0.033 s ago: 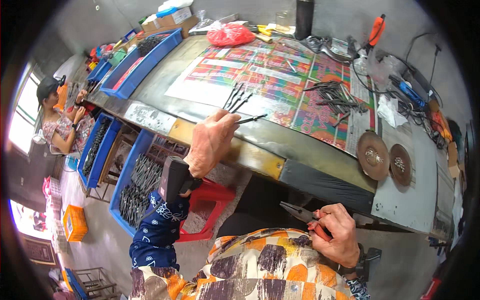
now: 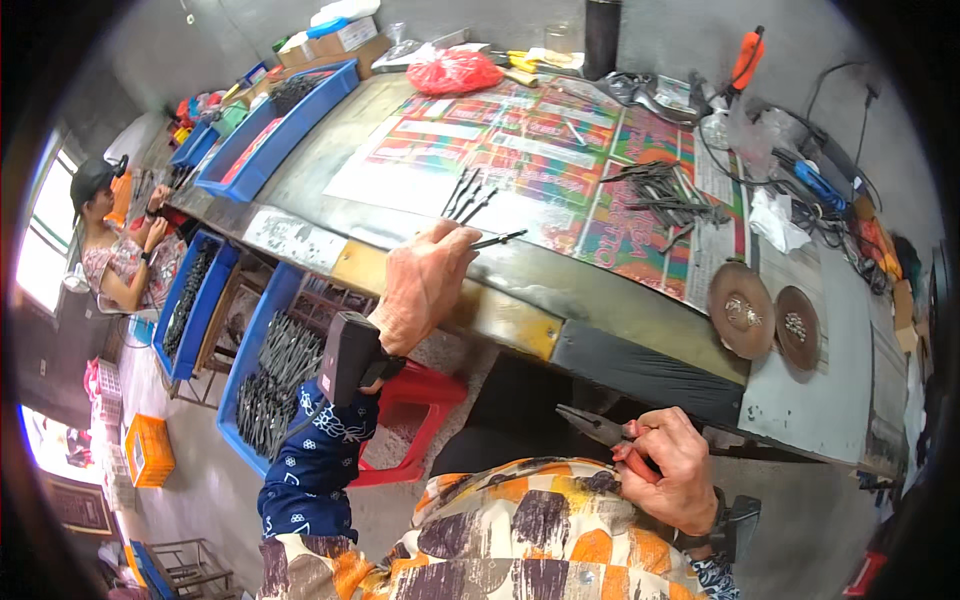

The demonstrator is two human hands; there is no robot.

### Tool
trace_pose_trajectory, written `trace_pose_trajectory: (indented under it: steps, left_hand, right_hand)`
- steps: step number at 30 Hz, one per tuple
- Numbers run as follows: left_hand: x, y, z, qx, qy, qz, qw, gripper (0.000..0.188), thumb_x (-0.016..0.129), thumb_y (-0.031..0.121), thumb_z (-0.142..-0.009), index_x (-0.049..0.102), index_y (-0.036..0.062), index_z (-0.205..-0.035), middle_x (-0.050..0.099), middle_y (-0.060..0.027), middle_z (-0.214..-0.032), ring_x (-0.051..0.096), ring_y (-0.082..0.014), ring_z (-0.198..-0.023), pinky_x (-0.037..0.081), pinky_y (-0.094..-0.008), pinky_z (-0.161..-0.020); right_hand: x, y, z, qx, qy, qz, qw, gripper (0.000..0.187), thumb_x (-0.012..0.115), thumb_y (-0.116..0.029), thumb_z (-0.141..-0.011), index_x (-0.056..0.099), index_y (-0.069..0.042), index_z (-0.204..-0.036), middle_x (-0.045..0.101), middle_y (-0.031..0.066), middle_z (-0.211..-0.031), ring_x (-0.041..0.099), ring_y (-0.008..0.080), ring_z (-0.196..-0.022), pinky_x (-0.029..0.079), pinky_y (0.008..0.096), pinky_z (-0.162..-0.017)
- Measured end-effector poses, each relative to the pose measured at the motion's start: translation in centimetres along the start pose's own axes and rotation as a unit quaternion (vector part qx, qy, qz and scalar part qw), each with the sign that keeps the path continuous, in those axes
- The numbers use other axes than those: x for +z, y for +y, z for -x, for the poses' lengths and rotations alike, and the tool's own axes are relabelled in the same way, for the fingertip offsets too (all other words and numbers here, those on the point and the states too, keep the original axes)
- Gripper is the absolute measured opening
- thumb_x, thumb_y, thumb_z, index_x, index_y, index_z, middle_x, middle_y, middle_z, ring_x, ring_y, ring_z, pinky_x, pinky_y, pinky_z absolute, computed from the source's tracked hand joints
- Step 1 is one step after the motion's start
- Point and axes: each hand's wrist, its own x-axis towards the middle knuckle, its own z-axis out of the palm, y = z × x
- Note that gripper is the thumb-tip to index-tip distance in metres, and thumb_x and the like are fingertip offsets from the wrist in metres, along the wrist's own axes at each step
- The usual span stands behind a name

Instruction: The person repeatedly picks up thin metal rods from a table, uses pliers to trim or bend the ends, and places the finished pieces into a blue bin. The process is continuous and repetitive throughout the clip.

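Observation:
My left hand (image 2: 430,280) is closed around several thin black jointed rods (image 2: 468,192), which stick out past the fingers over the table's near edge. Their exact kind I cannot make out. Lower right, in front of my body, my right hand (image 2: 670,470) grips a pair of pliers (image 2: 592,426) by the red handles. The dark pliers jaws point left and hold nothing that I can see. A pile of similar dark rods (image 2: 672,200) lies on colourful printed sheets at the table's right. Many more fill a blue bin (image 2: 232,385) below my left forearm.
Two brown round dishes (image 2: 728,330) with small metal pieces sit at the table's right. Long blue trays (image 2: 262,165) line the far left, near a seated person (image 2: 120,235). A red plastic bag (image 2: 455,72) lies at the back. Below stands a red stool (image 2: 425,420).

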Motion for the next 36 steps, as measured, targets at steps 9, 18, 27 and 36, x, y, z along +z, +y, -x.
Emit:
trace_pose_trajectory:
  steps: [9, 18, 27, 36]
  left_hand:
    - [2.6, -0.4, -2.5, -0.012, -0.075, -0.084, 0.994, 0.013, 0.067, 0.007, -0.088, 0.070, 0.0063, -0.101, 0.065, -0.0144, -0.093, 0.066, -0.0372, -0.079, 0.053, -0.0440, -0.067]
    - [3.7, 0.3, -3.1, 0.004, -0.079, -0.108, 0.991, 0.004, 0.065, 0.008, -0.092, 0.062, 0.0053, -0.094, 0.064, -0.0137, -0.088, 0.065, -0.0345, -0.075, 0.052, -0.0413, -0.063]
    - [-1.0, 8.5, 0.3, -0.177, -0.102, 0.330, 0.922, 0.007, 0.068, 0.001, -0.093, 0.065, -0.0010, -0.100, 0.069, -0.0028, -0.077, 0.057, -0.0042, -0.055, 0.045, -0.0198, -0.049]
    - [-3.5, 11.8, 3.2, -0.300, -0.155, 0.677, 0.654, 0.009, 0.064, 0.002, -0.097, 0.065, -0.0035, -0.104, 0.072, -0.0136, -0.083, 0.060, -0.0086, -0.052, 0.046, -0.0195, -0.047]
  right_hand:
    - [-0.8, 1.2, 0.9, 0.012, 0.002, -0.013, 1.000, 0.023, 0.075, -0.006, -0.069, 0.065, 0.002, -0.088, 0.060, 0.0134, -0.092, 0.061, 0.0299, -0.082, 0.051, 0.0413, -0.075]
    - [-0.8, 1.2, 0.8, 0.016, 0.028, -0.033, 0.999, 0.025, 0.078, 0.000, -0.062, 0.065, 0.000, -0.083, 0.063, 0.0132, -0.093, 0.063, 0.0289, -0.081, 0.052, 0.0381, -0.069]
    - [-1.4, 0.8, 0.4, -0.009, 0.116, 0.019, 0.993, 0.024, 0.077, -0.001, -0.067, 0.060, -0.002, -0.084, 0.059, 0.0127, -0.099, 0.058, 0.0277, -0.084, 0.047, 0.0406, -0.073]
    - [-1.3, -0.6, -0.2, -0.027, 0.097, 0.110, 0.989, 0.031, 0.078, -0.011, -0.062, 0.063, -0.005, -0.088, 0.057, 0.0106, -0.104, 0.057, 0.0269, -0.096, 0.040, 0.0438, -0.084]
